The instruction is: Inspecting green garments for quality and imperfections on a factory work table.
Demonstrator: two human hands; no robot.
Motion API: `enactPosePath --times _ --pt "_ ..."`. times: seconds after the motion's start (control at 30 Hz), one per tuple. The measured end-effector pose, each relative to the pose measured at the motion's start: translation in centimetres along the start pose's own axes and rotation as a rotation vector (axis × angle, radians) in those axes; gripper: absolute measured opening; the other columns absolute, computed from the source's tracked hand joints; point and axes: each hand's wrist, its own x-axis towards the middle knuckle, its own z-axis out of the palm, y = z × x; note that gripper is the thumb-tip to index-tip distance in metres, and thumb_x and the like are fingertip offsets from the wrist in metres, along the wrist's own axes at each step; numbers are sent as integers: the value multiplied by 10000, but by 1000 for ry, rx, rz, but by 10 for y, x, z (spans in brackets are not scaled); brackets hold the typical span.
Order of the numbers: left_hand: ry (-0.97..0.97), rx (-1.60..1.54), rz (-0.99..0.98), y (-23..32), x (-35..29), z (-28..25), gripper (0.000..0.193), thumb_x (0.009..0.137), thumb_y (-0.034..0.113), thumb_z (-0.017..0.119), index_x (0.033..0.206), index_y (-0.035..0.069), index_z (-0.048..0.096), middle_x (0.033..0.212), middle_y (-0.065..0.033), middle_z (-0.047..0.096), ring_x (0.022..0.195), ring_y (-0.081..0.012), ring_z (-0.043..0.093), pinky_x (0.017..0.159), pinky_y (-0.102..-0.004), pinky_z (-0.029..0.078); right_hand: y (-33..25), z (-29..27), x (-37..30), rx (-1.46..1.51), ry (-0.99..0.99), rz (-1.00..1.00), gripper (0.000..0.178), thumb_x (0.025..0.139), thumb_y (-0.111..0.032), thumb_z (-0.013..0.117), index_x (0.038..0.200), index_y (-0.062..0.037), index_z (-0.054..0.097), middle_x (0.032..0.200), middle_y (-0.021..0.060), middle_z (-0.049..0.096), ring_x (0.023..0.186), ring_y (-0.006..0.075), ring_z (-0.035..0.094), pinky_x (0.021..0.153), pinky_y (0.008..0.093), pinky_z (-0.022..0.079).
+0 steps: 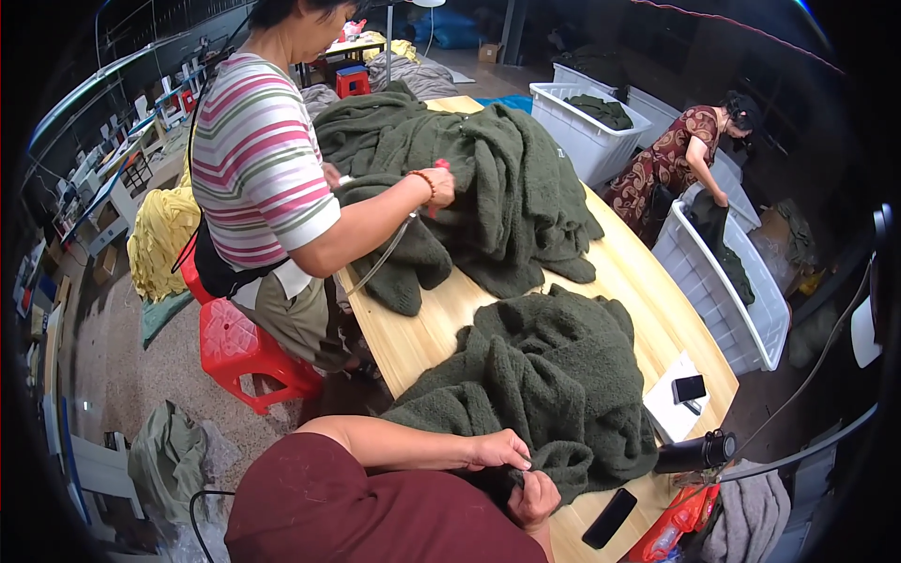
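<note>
A heap of dark green fuzzy knitted garments (554, 357) covers the near part of the wooden table. Close to its front edge, my left hand (500, 449) pinches a fold of the green knit between thumb and fingers. Just below and to the right, my right hand (535, 498) is closed on the same piece, with only a short stretch of cloth between the two. The sleeve of my maroon top shows at the lower left. Whether any small tool sits in my fingers I cannot make out.
A black phone (610, 519) and a black bottle (696, 452) lie to my right, near white paper (671, 399) with a second device. Across the table (690, 347), a person in stripes (267, 159) handles another green pile (469, 178). Another person bends over a white bin (770, 328).
</note>
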Motion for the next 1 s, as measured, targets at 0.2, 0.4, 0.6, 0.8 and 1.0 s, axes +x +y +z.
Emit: enactPosePath --times 0.2,0.4,0.6,0.8,1.0 --pt "-28 -67 30 -1 -1 3 72 748 69 620 723 5 641 637 8 583 591 -49 495 555 -201 386 -1 -2 4 -18 17 7 247 609 -33 583 849 5 545 751 133 551 617 285 548 522 353 447" --pt "28 -64 62 0 -6 0 63 719 50 647 755 -2 647 652 6 588 593 -45 492 561 -202 394 0 -1 9 -8 -67 82 243 591 3 586 832 1 553 761 134 553 637 284 560 533 351 456" --pt "55 266 195 5 -10 0 117 709 62 649 806 -3 643 648 -28 599 595 -58 519 552 -224 419 -2 -7 17 274 -39 313 248 613 85 556 837 -20 576 966 158 580 767 297 589 689 343 481" --pt "168 563 457 8 -19 9 159 635 96 635 768 10 637 684 -160 608 652 -287 603 590 -342 459 13 -13 6 712 -252 606 158 639 86 552 776 9 569 836 105 591 731 152 546 640 237 427" --pt "261 715 550 10 -19 15 90 623 42 553 684 6 608 680 -159 603 671 -323 588 601 -385 461 6 -5 15 690 -176 861 166 653 62 470 790 28 558 626 -21 479 541 48 401 493 188 339"
